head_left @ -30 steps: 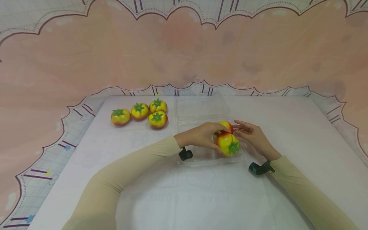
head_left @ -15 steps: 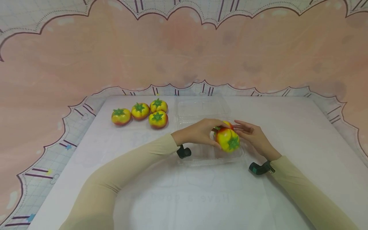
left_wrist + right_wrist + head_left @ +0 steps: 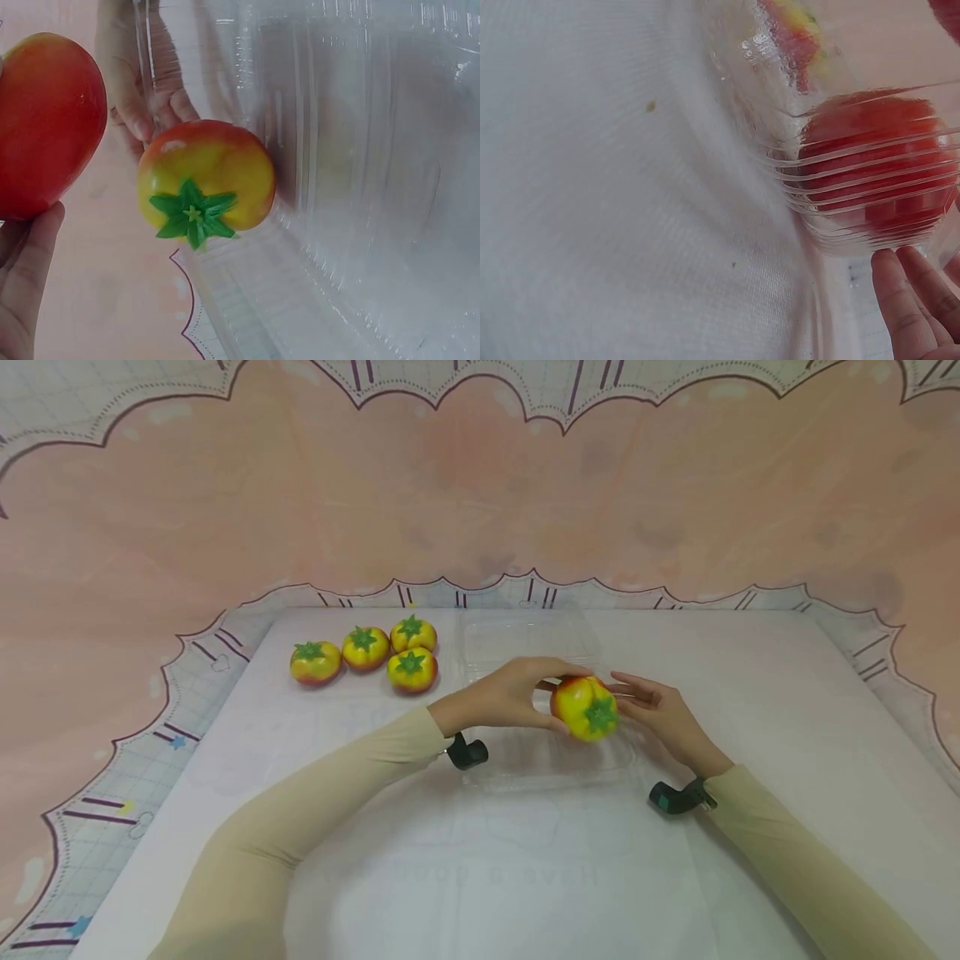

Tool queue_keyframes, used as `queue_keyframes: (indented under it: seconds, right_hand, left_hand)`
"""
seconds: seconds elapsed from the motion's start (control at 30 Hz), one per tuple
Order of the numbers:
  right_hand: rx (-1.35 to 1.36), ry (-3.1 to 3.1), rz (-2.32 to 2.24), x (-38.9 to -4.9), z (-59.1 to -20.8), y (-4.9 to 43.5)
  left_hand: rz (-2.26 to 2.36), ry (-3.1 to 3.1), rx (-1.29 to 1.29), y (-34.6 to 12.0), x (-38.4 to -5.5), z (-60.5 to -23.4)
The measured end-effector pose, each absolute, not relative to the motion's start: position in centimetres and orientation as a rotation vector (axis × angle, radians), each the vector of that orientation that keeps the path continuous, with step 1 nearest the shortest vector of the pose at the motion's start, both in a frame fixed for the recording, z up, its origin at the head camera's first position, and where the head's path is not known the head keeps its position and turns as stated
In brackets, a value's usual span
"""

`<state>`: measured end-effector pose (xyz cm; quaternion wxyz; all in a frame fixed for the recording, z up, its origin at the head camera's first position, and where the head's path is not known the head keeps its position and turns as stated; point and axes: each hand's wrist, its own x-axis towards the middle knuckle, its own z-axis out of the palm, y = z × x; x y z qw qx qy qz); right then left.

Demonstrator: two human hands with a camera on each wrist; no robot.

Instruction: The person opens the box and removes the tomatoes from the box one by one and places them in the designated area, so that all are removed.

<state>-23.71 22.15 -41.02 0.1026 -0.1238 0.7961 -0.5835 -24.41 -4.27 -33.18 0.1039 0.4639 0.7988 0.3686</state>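
Observation:
My left hand (image 3: pixel 517 693) holds a yellow-red persimmon (image 3: pixel 585 708) between thumb and fingers, above the right part of a clear plastic box (image 3: pixel 517 772). Its green star-shaped calyx faces the near side. In the left wrist view the thumb presses this persimmon's red underside, at the left edge. A second persimmon (image 3: pixel 206 176) sits inside the box, hidden behind the held one in the head view. My right hand (image 3: pixel 671 722) stays at the box's right side with fingers extended. In the right wrist view its fingertips (image 3: pixel 885 262) are right at the ribbed outer wall.
Several persimmons (image 3: pixel 412 671) stand grouped on the white tabletop (image 3: pixel 375 877), left of the box. The box's clear lid (image 3: pixel 525 643) lies folded open toward the back. A patterned backdrop (image 3: pixel 480 493) rises behind the table.
My left hand has moved up and slightly left with the persimmon, which now covers the one in the box in the head view. My right hand has stayed in place.

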Motion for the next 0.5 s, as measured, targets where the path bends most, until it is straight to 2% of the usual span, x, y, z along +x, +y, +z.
queue_keyframes:
  seconds: [0.5]
  right_hand:
    - [-0.31,2.34,-1.698,-23.7,-40.8,22.1]
  left_hand:
    - [1.169,2.451,1.296,-6.4,-24.0,-32.3]
